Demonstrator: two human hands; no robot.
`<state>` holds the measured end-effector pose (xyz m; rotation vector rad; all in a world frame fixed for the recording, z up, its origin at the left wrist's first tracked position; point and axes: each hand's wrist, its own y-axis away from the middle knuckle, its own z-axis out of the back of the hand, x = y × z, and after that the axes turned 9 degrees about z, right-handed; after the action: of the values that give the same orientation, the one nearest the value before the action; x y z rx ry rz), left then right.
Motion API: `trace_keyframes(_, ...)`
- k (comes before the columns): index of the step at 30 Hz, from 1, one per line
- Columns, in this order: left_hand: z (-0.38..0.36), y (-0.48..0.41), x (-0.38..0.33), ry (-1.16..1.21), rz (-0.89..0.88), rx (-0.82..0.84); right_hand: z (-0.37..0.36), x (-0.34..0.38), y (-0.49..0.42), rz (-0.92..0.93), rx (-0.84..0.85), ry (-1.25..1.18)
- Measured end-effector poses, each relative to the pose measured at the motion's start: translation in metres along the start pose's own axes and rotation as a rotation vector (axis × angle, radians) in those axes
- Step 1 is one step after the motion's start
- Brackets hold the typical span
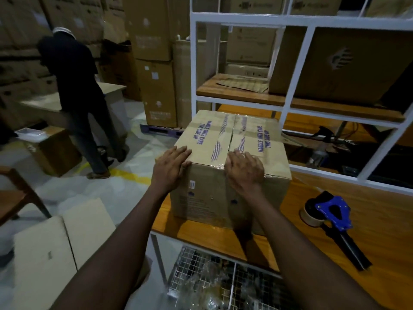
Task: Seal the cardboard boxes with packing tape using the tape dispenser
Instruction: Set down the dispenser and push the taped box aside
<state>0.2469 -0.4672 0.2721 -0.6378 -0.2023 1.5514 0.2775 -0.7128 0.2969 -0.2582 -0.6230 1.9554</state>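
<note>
A closed cardboard box [214,193] with purple "HANDLE WITH CARE" print stands on the wooden table [335,260]. Clear tape runs along its top centre seam and over the near edge. My left hand [171,167] lies flat on the box's near left top corner, fingers spread. My right hand [244,170] presses flat over the near top edge at the seam, on the tape end. The blue and black tape dispenser [330,217] with a roll of tape lies on the table to the right of the box, apart from both hands.
A white metal shelf frame [297,90] with boxes stands behind the table. A wire basket [223,280] sits below the table's front edge. Flattened cardboard [55,247] lies on the floor at left. Another person [78,97] stands at far left among stacked cartons.
</note>
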Motion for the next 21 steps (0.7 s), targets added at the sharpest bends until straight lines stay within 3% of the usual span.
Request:
trace_keyframes(5,-0.004,0.004,-0.015,0.113,0.093,-0.07,0.012,-0.009,0.001,0.125,0.264,0.101)
trace_keyframes(9,-0.008,0.005,-0.021,0.161,0.224,-0.073,0.017,-0.009,0.006,0.141,0.291,0.109)
trace_keyframes(13,-0.007,0.003,-0.02,0.172,0.239,-0.056,0.018,-0.006,0.002,0.088,0.338,0.068)
trace_keyframes(17,-0.003,0.004,-0.011,0.31,0.313,-0.049,0.02,-0.014,0.012,-0.136,0.277,0.025)
trace_keyframes(21,-0.001,0.012,-0.001,0.458,0.362,-0.093,0.021,-0.045,0.045,-0.255,-0.031,0.067)
